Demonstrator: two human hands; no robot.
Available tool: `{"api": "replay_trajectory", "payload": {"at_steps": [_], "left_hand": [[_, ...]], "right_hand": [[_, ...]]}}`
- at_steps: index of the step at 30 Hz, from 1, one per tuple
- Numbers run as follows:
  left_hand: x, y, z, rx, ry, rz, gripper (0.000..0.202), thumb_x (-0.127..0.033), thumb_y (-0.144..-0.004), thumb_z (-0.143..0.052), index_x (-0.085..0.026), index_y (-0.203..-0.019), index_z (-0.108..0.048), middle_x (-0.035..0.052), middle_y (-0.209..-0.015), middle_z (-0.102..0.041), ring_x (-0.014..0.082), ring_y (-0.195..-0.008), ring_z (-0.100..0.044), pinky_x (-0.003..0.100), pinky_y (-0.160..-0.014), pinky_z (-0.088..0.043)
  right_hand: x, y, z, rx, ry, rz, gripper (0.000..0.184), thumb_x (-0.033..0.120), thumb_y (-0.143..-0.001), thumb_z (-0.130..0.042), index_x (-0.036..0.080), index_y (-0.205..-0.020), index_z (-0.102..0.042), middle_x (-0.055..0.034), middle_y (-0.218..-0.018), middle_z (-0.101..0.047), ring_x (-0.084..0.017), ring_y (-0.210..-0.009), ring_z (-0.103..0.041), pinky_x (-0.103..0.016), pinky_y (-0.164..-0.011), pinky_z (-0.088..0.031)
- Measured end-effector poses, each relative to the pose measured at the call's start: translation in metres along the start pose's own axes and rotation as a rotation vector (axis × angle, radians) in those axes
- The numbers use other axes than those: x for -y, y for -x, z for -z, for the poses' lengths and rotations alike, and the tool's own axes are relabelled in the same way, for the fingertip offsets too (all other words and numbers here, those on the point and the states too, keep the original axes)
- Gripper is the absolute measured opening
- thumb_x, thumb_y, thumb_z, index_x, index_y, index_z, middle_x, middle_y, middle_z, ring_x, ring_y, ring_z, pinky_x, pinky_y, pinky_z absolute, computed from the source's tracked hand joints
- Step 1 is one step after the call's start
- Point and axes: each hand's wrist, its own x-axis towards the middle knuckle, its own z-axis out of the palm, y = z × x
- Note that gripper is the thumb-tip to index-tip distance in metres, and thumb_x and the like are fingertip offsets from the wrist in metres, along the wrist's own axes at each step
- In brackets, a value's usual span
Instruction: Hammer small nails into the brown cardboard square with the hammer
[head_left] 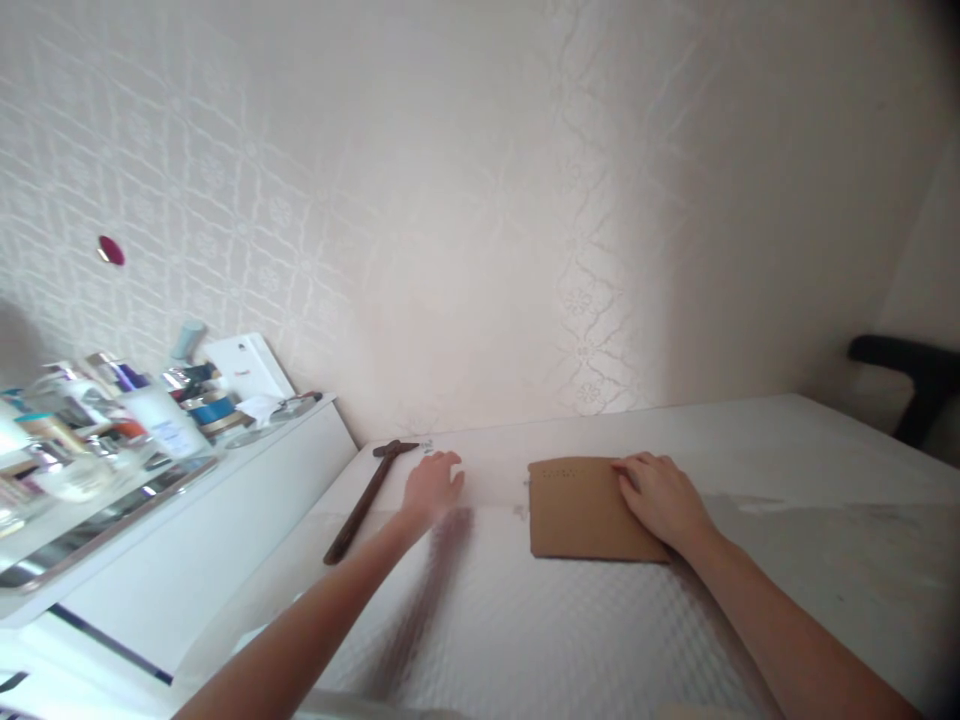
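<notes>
A brown piece of cardboard (574,515) lies flat on the table, with rows of small dark marks near its far edge. My right hand (664,500) rests over its right side, fingers bent at the far corner and thumb on top, holding it. To the left, my left hand (433,490) is over the table, slightly blurred. Its fingers are loosely curved, the thumb stands apart, and I see nothing in them. Just beyond that hand are small dark bits (427,444), too small to name. A hammer (364,507) with a dark wooden handle lies left of it.
The white table (757,440) has a clear, textured cover (480,630) and meets a patterned wall (480,220). On the left stands a white cabinet (187,545) crowded with bottles (161,420) and a white box (251,365). A black chair part (911,360) is at right.
</notes>
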Motion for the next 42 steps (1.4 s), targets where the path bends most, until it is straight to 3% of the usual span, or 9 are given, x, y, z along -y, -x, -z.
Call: {"api": "replay_trajectory", "payload": {"at_steps": [3, 6, 9, 18, 23, 26, 30, 37, 42], "left_hand": [[0.042, 0.003, 0.009, 0.001, -0.205, 0.241, 0.042, -0.032, -0.087, -0.045, -0.013, -0.124, -0.049, 0.0162, -0.127, -0.053, 0.0295, -0.118, -0.047, 0.041, -0.092, -0.041], [0.076, 0.011, 0.012, 0.071, -0.262, 0.458, 0.044, -0.034, -0.087, -0.041, -0.008, -0.120, -0.051, 0.0209, -0.123, -0.054, 0.0338, -0.117, -0.049, 0.045, -0.089, -0.042], [0.095, 0.017, 0.010, 0.157, -0.224, 0.536, 0.043, -0.035, -0.088, -0.037, -0.007, -0.115, -0.055, 0.0221, -0.117, -0.058, 0.0348, -0.112, -0.054, 0.044, -0.086, -0.044], [0.107, 0.024, 0.001, 0.082, -0.182, 0.522, 0.042, -0.031, -0.093, -0.027, -0.007, -0.114, -0.054, 0.0220, -0.118, -0.058, 0.0325, -0.105, -0.060, 0.042, -0.081, -0.047], [0.103, 0.028, 0.006, 0.025, -0.123, 0.555, 0.044, -0.031, -0.095, -0.021, -0.010, -0.109, -0.057, 0.0196, -0.113, -0.063, 0.0319, -0.102, -0.062, 0.039, -0.076, -0.047], [0.089, 0.031, 0.018, -0.009, -0.122, 0.530, 0.044, -0.030, -0.096, -0.020, -0.011, -0.107, -0.057, 0.0187, -0.110, -0.064, 0.0313, -0.100, -0.062, 0.037, -0.075, -0.046], [0.052, 0.035, 0.036, -0.005, -0.050, 0.453, 0.041, -0.033, -0.097, -0.022, -0.013, -0.102, -0.057, 0.0156, -0.104, -0.067, 0.0284, -0.098, -0.063, 0.035, -0.074, -0.044], [-0.046, 0.037, 0.039, -0.089, 0.253, 0.169, 0.031, -0.035, -0.097, -0.033, -0.017, -0.104, -0.057, 0.0091, -0.101, -0.068, 0.0220, -0.096, -0.062, 0.030, -0.078, -0.042], [-0.121, 0.037, 0.029, -0.072, 0.330, -0.020, 0.031, -0.036, -0.096, -0.036, -0.018, -0.103, -0.059, 0.0092, -0.104, -0.066, 0.0226, -0.098, -0.061, 0.031, -0.080, -0.044]], "right_hand": [[0.000, -0.001, -0.001, -0.004, -0.013, -0.001, 0.032, 0.018, -0.086, -0.044, 0.017, -0.106, -0.068, -0.0097, -0.105, -0.066, -0.024, -0.096, -0.057, -0.035, -0.083, -0.044], [0.000, -0.001, -0.001, 0.001, -0.017, -0.003, 0.032, 0.018, -0.086, -0.043, 0.017, -0.107, -0.068, -0.0100, -0.106, -0.066, -0.024, -0.097, -0.056, -0.035, -0.084, -0.044], [0.000, -0.001, 0.000, 0.014, -0.013, -0.001, 0.033, 0.018, -0.086, -0.042, 0.016, -0.108, -0.067, -0.0097, -0.106, -0.066, -0.025, -0.097, -0.056, -0.035, -0.084, -0.044], [-0.001, -0.002, -0.003, 0.000, -0.025, 0.000, 0.032, 0.019, -0.086, -0.043, 0.017, -0.106, -0.068, -0.0099, -0.106, -0.066, -0.024, -0.096, -0.057, -0.035, -0.082, -0.044], [0.001, -0.001, -0.004, -0.013, -0.028, -0.008, 0.031, 0.019, -0.086, -0.044, 0.018, -0.105, -0.068, -0.0097, -0.106, -0.066, -0.025, -0.097, -0.057, -0.036, -0.082, -0.044], [0.005, -0.001, 0.001, -0.022, -0.014, -0.025, 0.030, 0.018, -0.086, -0.044, 0.017, -0.105, -0.068, -0.0099, -0.107, -0.065, -0.025, -0.098, -0.057, -0.036, -0.083, -0.044], [0.015, -0.001, 0.010, -0.072, -0.043, -0.013, 0.032, 0.019, -0.088, -0.042, 0.016, -0.109, -0.066, -0.0102, -0.111, -0.065, -0.026, -0.100, -0.057, -0.037, -0.087, -0.043], [0.039, 0.001, 0.014, -0.056, -0.410, 0.064, 0.036, 0.028, -0.092, -0.036, 0.016, -0.106, -0.066, -0.0082, -0.102, -0.070, -0.022, -0.094, -0.062, -0.033, -0.087, -0.045], [0.046, 0.000, 0.015, -0.066, -0.680, -0.060, 0.037, 0.038, -0.090, -0.038, 0.020, -0.104, -0.067, -0.0058, -0.098, -0.071, -0.022, -0.093, -0.064, -0.033, -0.087, -0.046]]}}
